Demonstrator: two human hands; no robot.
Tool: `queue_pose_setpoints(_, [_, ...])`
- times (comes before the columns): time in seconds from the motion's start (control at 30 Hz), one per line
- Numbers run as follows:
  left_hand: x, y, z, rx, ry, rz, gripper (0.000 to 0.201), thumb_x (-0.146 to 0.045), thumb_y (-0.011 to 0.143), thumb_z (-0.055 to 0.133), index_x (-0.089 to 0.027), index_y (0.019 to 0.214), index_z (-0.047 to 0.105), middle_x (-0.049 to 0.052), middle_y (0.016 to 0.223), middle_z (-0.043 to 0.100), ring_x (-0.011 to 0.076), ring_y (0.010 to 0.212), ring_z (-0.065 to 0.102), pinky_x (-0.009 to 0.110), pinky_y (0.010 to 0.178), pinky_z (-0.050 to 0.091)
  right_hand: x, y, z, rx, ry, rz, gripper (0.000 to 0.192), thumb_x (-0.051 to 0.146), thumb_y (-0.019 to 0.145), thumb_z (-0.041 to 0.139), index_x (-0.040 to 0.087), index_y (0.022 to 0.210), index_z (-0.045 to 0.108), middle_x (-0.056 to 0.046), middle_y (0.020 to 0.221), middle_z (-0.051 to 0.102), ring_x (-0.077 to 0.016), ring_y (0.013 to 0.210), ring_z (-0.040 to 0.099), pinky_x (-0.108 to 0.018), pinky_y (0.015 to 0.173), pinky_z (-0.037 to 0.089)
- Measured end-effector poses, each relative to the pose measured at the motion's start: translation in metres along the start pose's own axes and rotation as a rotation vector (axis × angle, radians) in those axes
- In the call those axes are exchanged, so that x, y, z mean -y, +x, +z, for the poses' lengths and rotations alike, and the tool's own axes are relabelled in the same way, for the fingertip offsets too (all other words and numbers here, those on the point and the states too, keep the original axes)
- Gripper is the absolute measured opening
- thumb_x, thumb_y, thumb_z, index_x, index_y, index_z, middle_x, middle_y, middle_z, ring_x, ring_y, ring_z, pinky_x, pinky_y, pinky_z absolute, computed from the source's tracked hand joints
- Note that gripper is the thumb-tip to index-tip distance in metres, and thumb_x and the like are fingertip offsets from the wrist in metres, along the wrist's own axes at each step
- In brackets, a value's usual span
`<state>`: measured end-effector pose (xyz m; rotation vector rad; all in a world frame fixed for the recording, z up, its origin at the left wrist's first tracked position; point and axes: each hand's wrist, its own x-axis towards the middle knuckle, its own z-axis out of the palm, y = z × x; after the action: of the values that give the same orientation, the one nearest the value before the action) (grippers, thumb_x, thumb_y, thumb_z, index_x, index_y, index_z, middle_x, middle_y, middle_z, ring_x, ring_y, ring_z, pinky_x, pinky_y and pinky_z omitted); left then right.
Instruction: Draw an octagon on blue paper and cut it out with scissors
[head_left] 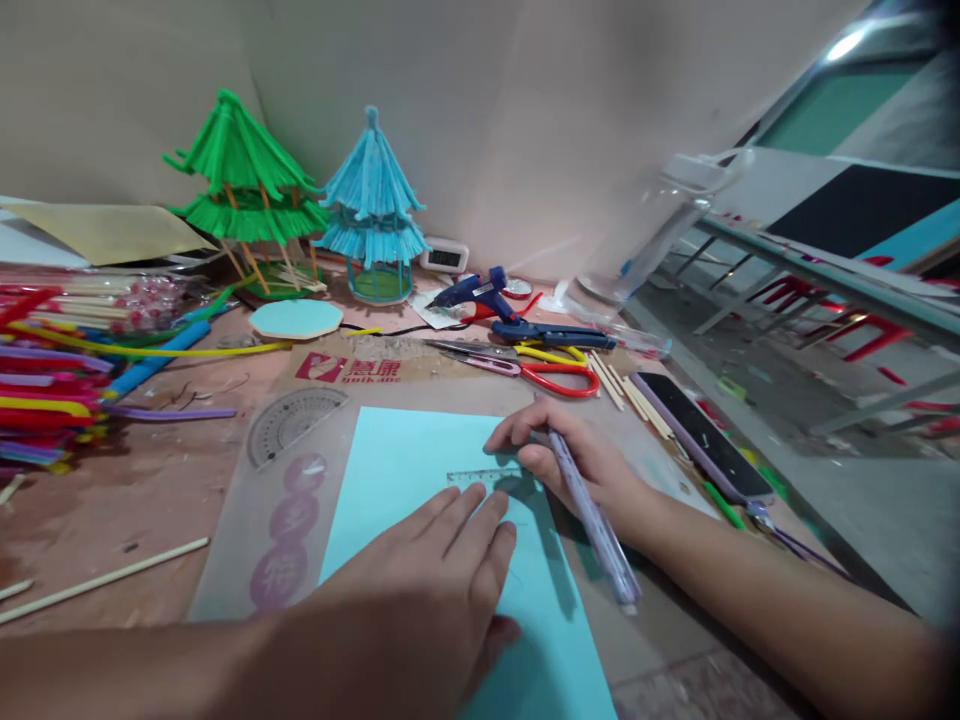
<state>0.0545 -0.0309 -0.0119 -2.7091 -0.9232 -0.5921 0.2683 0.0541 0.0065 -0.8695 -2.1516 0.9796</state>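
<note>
Left hand: the left hand (pixel 435 590) lies flat on the blue paper (pixel 420 470), fingers spread out and pressing down. The fingertips touch the clear ruler (pixel 480 478).
Right hand: the right hand (pixel 574 462) pinches a purple pen (pixel 592 515) between thumb and fingers. The pen tip is at the ruler's edge.
Blue paper: one sheet, in the middle of the table, on a brown cardboard sheet (pixel 352 372). Its near edge runs under the left hand.
Ruler: one, lying across the top part of the paper, between the two hands.
Open room: bare table on the left, with two thin wooden sticks (pixel 105 578). A half-round protractor (pixel 292 420) lies just left of the paper.
Table edge: it runs down the right side. One phone (pixel 701 435) lies close to it.
Behind the paper: red scissors (pixel 555 378), yellow-handled scissors (pixel 551 353) and one blue glue gun (pixel 480 293).
Little houses: two, one green (pixel 240 190) and one blue (pixel 371 205), by the wall.
Straws: a big pile of colored straws (pixel 45 390) at the far left; too many to count.
</note>
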Motion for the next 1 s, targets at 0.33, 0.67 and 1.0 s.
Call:
queue_pose_setpoints(0.33, [-0.001, -0.005, -0.002, -0.068, 0.173, -0.01, 0.043, -0.025, 0.103, 0.032, -0.005, 0.115, 0.068, 0.017, 0.116, 0.074, 0.0269, 0.105, 0.07, 0.039, 0.092, 0.047, 0.002, -0.003, -0.004, 0.029, -0.13, -0.105, 0.011, 0.035, 0.102, 0.053, 0.024, 0.101, 0.054, -0.006, 0.094, 0.068, -0.0195, 0.085, 0.065, -0.034, 0.075, 0.052])
queue_pose_setpoints(0.67, [0.011, -0.008, -0.001, -0.053, 0.172, 0.082, 0.042, -0.021, 0.104, 0.033, -0.007, 0.117, 0.07, 0.015, 0.118, 0.074, 0.0269, 0.106, 0.07, 0.041, 0.094, 0.047, 0.009, -0.006, -0.004, 0.068, -0.303, -0.2, 0.007, 0.033, 0.1, 0.057, 0.028, 0.102, 0.054, -0.007, 0.09, 0.071, -0.0237, 0.079, 0.066, -0.037, 0.067, 0.051])
queue_pose_setpoints(1.0, [0.012, -0.007, 0.005, -0.094, 0.183, 0.085, 0.041, -0.021, 0.101, 0.034, -0.008, 0.116, 0.069, 0.016, 0.12, 0.073, 0.0278, 0.109, 0.066, 0.041, 0.095, 0.044, 0.017, -0.001, -0.007, -0.186, 0.366, 0.185, 0.043, 0.06, 0.099, 0.041, 0.026, 0.113, 0.064, -0.008, 0.1, 0.067, -0.0262, 0.098, 0.064, -0.042, 0.085, 0.053])
